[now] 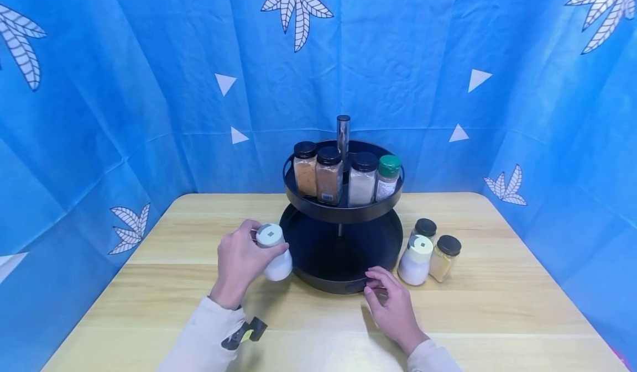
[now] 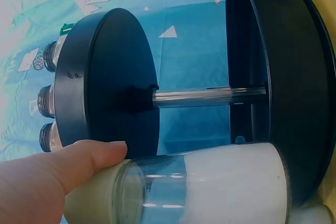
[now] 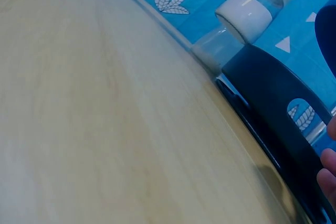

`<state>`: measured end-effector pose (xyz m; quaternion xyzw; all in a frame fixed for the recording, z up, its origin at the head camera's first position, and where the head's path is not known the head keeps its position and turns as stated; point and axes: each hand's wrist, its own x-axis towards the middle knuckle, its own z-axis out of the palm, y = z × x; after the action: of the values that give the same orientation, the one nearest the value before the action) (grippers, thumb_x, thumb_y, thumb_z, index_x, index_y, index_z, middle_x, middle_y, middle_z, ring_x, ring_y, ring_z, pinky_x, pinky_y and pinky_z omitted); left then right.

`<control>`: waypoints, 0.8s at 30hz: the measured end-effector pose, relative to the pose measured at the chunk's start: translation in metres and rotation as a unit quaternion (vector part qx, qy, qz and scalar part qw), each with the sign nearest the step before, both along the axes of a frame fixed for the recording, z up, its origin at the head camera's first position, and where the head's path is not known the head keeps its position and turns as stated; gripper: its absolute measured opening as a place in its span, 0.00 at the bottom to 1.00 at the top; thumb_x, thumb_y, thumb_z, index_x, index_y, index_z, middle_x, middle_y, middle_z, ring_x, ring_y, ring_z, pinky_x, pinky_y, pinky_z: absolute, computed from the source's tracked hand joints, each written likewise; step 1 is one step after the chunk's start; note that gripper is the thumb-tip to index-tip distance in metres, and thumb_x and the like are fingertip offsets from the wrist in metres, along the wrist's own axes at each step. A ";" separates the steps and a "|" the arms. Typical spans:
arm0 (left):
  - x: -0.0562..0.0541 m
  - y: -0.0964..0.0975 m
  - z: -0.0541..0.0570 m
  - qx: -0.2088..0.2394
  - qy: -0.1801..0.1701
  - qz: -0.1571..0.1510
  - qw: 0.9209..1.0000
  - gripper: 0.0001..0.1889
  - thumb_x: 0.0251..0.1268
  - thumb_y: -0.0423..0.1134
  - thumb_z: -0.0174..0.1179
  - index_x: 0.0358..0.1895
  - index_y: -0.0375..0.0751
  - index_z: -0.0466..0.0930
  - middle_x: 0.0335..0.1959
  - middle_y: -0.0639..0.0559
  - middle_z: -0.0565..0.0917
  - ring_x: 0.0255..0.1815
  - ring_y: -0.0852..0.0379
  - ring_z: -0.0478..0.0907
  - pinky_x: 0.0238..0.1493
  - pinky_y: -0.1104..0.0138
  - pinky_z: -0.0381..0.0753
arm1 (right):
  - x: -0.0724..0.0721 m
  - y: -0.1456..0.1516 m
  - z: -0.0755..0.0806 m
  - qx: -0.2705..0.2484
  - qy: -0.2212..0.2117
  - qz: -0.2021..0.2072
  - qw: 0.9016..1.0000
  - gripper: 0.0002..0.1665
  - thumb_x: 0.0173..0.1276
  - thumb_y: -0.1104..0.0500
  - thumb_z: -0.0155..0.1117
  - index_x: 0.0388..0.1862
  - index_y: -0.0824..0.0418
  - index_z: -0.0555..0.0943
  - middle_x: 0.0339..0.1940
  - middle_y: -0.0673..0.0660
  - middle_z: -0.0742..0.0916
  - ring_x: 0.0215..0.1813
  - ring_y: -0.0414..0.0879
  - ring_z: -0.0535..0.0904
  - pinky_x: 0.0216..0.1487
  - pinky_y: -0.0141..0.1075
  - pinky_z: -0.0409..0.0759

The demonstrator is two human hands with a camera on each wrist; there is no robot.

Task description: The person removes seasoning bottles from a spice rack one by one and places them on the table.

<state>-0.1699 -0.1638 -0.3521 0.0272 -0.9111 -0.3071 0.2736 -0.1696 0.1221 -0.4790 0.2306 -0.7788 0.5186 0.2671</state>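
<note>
My left hand [image 1: 244, 258] grips a white-lidded glass jar of white powder [image 1: 277, 264] by its lid, thumb and fingers on opposite sides. It is tilted and raised at the left edge of a black two-tier round spice rack [image 1: 343, 286]. Another clear jar [image 3: 216, 48] stands behind it in the right wrist view. At the rack's front right, my right hand [image 1: 393, 308] touches the lower tray's rim with loosely bent fingers. Beside that hand is a second white-lidded jar [image 1: 414, 267] of white contents.
The upper tray holds black-lidded spice jars [image 1: 329, 181] and a green-lidded bottle [image 1: 387, 184]. Right of the rack, a black-lidded jar of yellow powder [image 1: 443, 264] and another black-lidded jar [image 1: 424, 228] stand on the wooden table [image 1: 517, 294]. Blue curtains [image 1: 413, 46] surround the table.
</note>
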 end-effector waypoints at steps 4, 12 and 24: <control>0.001 -0.002 -0.001 0.005 -0.005 0.002 1.000 0.32 0.36 0.51 0.80 0.43 0.33 0.81 0.37 0.40 0.86 0.35 0.44 0.82 0.33 0.54 0.82 | 0.009 -0.004 0.018 -0.002 -0.001 0.001 1.000 0.21 0.48 0.84 0.66 0.43 0.74 0.80 0.47 0.70 0.83 0.35 0.55 0.83 0.35 0.48 0.85; 0.002 -0.004 -0.005 -0.001 -0.005 0.005 1.000 0.33 0.35 0.51 0.80 0.43 0.31 0.81 0.37 0.38 0.86 0.34 0.42 0.83 0.33 0.54 0.82 | 0.011 -0.005 0.021 0.001 0.000 -0.001 1.000 0.20 0.48 0.85 0.66 0.42 0.75 0.80 0.46 0.71 0.83 0.34 0.56 0.83 0.35 0.48 0.85; 0.001 -0.008 -0.021 -0.014 -0.021 0.014 1.000 0.33 0.34 0.51 0.80 0.40 0.29 0.78 0.34 0.37 0.85 0.31 0.42 0.82 0.31 0.54 0.82 | -0.002 0.002 -0.004 0.000 -0.008 0.002 1.000 0.23 0.52 0.80 0.68 0.45 0.64 0.82 0.51 0.58 0.83 0.38 0.45 0.84 0.38 0.39 0.85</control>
<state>-0.1689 -0.1717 -0.3734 0.0428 -0.9204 -0.2894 0.2594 -0.1720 0.1245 -0.4833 0.2284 -0.7802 0.5212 0.2599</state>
